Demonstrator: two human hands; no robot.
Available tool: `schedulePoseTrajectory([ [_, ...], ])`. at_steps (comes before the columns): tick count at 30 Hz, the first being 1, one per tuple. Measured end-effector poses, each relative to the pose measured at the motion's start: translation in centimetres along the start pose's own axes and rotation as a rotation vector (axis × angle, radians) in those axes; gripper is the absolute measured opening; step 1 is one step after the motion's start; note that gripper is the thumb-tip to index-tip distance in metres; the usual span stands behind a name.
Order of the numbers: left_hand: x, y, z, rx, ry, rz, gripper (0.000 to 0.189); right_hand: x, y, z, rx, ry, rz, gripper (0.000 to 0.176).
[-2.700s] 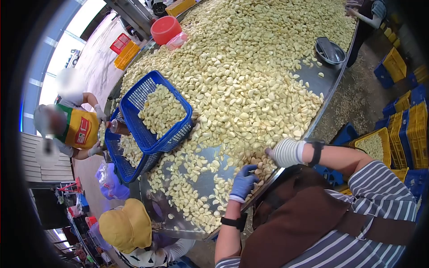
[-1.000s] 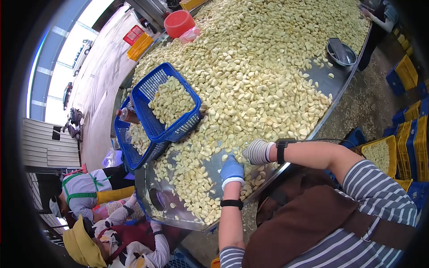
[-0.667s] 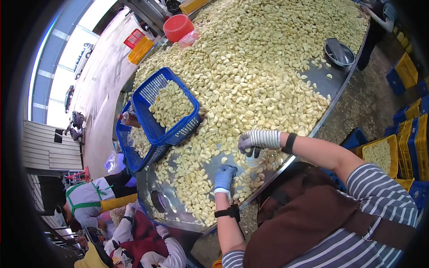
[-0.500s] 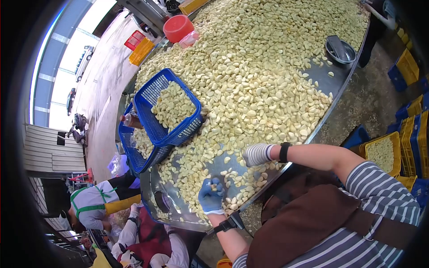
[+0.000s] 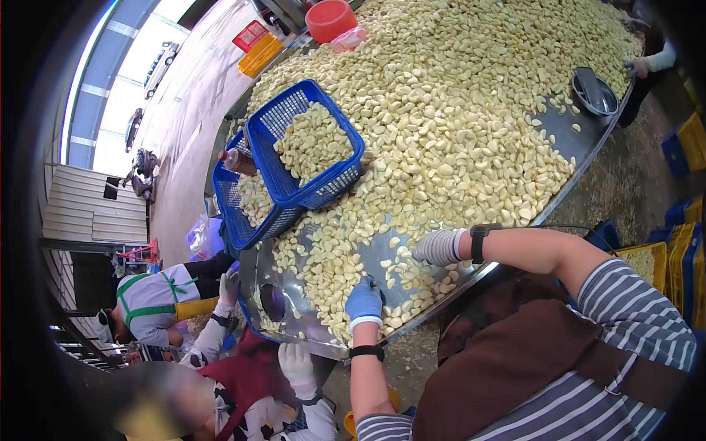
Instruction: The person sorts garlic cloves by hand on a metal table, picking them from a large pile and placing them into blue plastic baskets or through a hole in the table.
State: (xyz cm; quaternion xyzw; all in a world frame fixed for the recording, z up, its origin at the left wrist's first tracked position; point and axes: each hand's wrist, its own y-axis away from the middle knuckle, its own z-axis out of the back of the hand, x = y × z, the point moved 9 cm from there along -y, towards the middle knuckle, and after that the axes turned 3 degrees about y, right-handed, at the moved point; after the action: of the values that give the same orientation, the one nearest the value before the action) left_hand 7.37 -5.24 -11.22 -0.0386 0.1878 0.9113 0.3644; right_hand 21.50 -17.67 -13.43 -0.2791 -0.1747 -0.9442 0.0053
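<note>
My left hand [image 5: 364,300], in a blue glove, rests back up among pale cloves at the near edge of the metal table [image 5: 294,320]; its fingertips are curled away and hidden. To its right, my right hand [image 5: 439,248], in a grey striped glove, lies on cloves with its fingers pointing left, their tips hard to make out. Beyond both hands spreads a large heap of pale cloves [image 5: 456,132]. A blue basket [image 5: 340,176] holding cloves sits tilted on another blue basket [image 5: 246,234] at the left.
A bottle [image 5: 237,162] lies by the baskets. A red basin [image 5: 330,20] stands at the far edge, a metal bowl [image 5: 604,99] at the right. Co-workers [image 5: 154,305] are at the lower left, and another's gloved hand [image 5: 638,67] is at the upper right. Yellow crates [image 5: 680,250] stand at right.
My left hand has turned from palm up with cloves to back up. The whole view has shifted. A co-worker at lower left has raised both gloved hands.
</note>
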Motion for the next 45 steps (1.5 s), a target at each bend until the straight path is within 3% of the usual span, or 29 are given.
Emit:
schedulePoseTrajectory([
  [3,-0.8,-1.1,-0.3,0.053,-0.081,0.020,0.020,0.1,0.9,0.3,-0.071,0.017,0.023,0.020],
  [10,-0.7,-2.4,-1.1,0.072,-0.053,0.134,0.025,-0.6,1.3,0.4,0.002,-0.003,-0.118,0.022],
  [14,-0.2,-2.2,-1.2,0.038,-0.017,0.136,0.028,-0.8,1.9,-0.1,-0.046,-0.062,0.011,0.025],
  [19,0.1,-3.0,-2.4,0.175,0.040,0.134,0.034,-0.3,2.4,0.8,-0.022,-0.222,0.087,0.024],
  [22,-0.4,-3.7,-3.0,0.223,0.052,0.171,0.031,-0.3,1.4,0.1,0.103,-0.080,-0.028,0.033],
  [24,-0.9,-3.8,-3.2,0.218,0.066,0.183,0.028,-0.1,0.9,-0.1,0.069,0.036,-0.038,0.034],
  [31,-3.2,-2.8,-1.4,0.106,0.017,0.124,0.032,1.2,3.2,2.3,-0.043,0.026,-0.094,0.035],
  [33,-4.5,-2.8,-1.3,0.151,-0.105,0.065,0.035,-0.1,4.2,1.8,0.060,-0.263,-0.187,0.029],
  [34,-4.6,-3.0,-1.4,0.151,-0.105,0.063,0.035,-0.9,4.2,1.7,0.060,-0.263,-0.189,0.029],
  [36,-4.0,-3.5,-1.7,0.148,-0.108,0.132,0.033,-2.6,4.2,3.8,-0.230,-0.328,-0.167,0.030],
  [37,-3.9,-3.6,-1.8,0.152,-0.109,0.125,0.033,-3.1,4.2,3.7,-0.233,-0.331,-0.175,0.030],
  [39,-2.6,-3.7,-2.2,0.201,0.036,0.188,0.032,-3.1,4.8,7.1,-0.486,-0.312,-0.191,0.022],
  [40,-1.0,-4.3,-3.1,0.131,0.136,0.175,0.017,-2.5,4.9,7.3,-0.344,-0.210,-0.248,0.018],
  [41,0.1,-4.3,-2.5,0.126,0.133,0.166,0.017,-2.0,4.2,6.1,-0.300,-0.095,-0.193,0.015],
  [43,0.7,-3.3,-3.5,0.370,1.256,0.269,0.007,0.2,3.4,3.6,-0.189,0.107,-0.071,0.013],
  [45,-2.7,0.1,1.1,0.525,2.059,0.129,0.008,0.6,2.3,0.2,-0.209,0.131,-0.087,0.014],
])
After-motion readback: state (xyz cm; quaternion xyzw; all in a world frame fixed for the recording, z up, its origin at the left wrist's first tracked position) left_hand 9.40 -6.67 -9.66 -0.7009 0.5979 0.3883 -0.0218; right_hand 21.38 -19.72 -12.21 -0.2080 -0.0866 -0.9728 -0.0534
